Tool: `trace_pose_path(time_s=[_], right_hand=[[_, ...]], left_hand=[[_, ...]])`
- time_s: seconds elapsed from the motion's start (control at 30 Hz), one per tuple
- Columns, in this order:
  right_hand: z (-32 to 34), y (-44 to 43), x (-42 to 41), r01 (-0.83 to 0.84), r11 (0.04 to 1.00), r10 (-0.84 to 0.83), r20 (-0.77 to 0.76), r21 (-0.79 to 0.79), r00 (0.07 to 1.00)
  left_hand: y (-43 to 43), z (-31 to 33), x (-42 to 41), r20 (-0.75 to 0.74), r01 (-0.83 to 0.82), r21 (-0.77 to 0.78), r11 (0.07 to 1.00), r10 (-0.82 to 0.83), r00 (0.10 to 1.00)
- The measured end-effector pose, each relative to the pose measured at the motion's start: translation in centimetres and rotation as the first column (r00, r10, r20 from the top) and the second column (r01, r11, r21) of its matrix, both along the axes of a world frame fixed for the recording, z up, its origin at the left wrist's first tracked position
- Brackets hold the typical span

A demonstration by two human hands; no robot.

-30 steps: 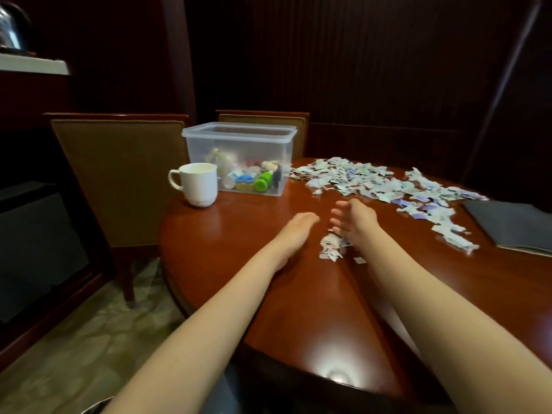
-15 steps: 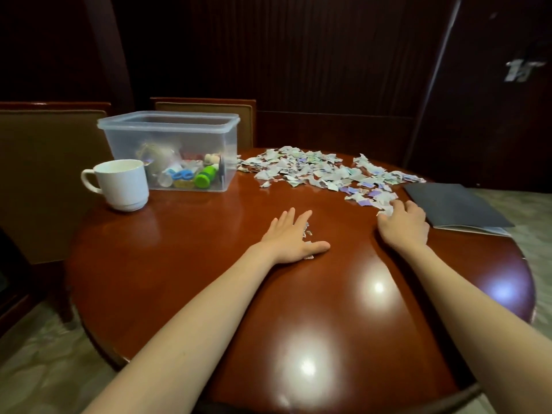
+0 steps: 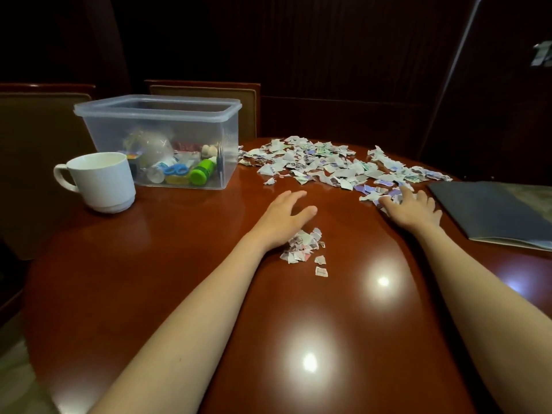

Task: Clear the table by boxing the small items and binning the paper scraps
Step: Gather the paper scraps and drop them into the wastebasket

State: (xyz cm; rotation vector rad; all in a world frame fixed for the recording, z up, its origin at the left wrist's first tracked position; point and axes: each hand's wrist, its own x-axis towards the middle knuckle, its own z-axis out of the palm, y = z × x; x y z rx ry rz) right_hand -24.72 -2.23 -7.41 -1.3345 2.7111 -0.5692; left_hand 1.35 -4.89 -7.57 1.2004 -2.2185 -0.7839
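Left hand [image 3: 283, 215] flat, grip spread, beside the small pile [image 3: 301, 246]; right hand [image 3: 413, 209], grip splayed, rests on the near edge of the paper scraps [image 3: 328, 165] strewn over the worktop [image 3: 179, 264]; sweep too fast and bits could skid off.

Beyond the left hand [image 3: 283, 215] I see white scraps [image 3: 322, 165] printed purple and green; left of it, a white mug [image 3: 101, 182]. Right of the right hand [image 3: 413, 210], a dark grey folder [image 3: 493, 213]. The table [image 3: 179, 279] is red-brown.
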Motion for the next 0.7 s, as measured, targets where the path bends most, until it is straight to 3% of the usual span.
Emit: trace_pose_path(time_s=[0.17, 0.27, 0.4, 0.7], right_hand=[[0.3, -2.7, -0.3, -0.104, 0.994, 0.104, -0.008, 0.038, 0.995], [0.3, -3.1, 0.1, -0.290, 0.953, 0.291, -0.001, 0.083, 0.957], [1.2, -2.5, 2.8, -0.513, 0.855, 0.518, 0.132, -0.072, 0.845], [1.7, -2.6, 9.8, -0.691, 0.679, 0.722, 0.396, -0.249, 0.567]], left_hand=[[-2.4, 0.1, -0.5, -0.051, -0.050, -0.015, 0.999, 0.049, 0.998], [-3.7, 0.2, -0.7, -0.121, -0.089, -0.003, 0.996, 0.088, 0.989], [-5.3, 0.2, -1.1, -0.147, -0.127, 0.004, 0.992, 0.126, 0.981], [-8.4, 0.3, -1.4, -0.207, -0.298, -0.012, 0.955, 0.289, 0.935]])
